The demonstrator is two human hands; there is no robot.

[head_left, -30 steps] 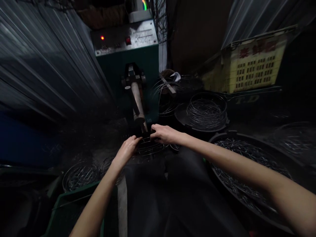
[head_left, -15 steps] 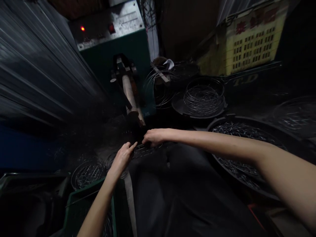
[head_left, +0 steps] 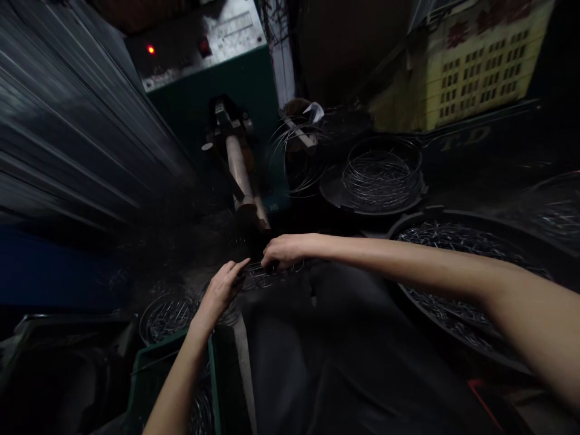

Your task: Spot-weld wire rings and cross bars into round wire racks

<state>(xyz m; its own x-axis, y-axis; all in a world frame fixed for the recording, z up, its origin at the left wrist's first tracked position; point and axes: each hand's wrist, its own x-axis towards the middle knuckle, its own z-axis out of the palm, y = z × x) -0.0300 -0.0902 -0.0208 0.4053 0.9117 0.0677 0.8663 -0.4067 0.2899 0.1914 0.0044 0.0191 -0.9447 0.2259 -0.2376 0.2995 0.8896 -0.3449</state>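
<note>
My left hand (head_left: 221,289) is low in front of the green machine, its index finger pointing right and its other fingers bent. What it grips is too dark to make out. Close by on the right, my right hand (head_left: 281,251) has its fingers curled down and closed, their tips in shadow; what they hold is hidden. Thin metal wires (head_left: 260,277) lie just below and between both hands, above my dark-clad lap. Just above the hands ends the machine's pale rod-like arm (head_left: 240,169).
The green machine (head_left: 181,115) has a lit red lamp (head_left: 151,49). Wire rings (head_left: 383,181) are stacked on a round tray at right. A large round basin (head_left: 453,217) holds many metal pieces. A green crate (head_left: 136,393) stands lower left, a yellow crate (head_left: 484,78) upper right.
The view has shifted slightly, so the surroundings sit a little further right. Both hands stay close together under the machine's arm, with only slight finger movement in the left.
</note>
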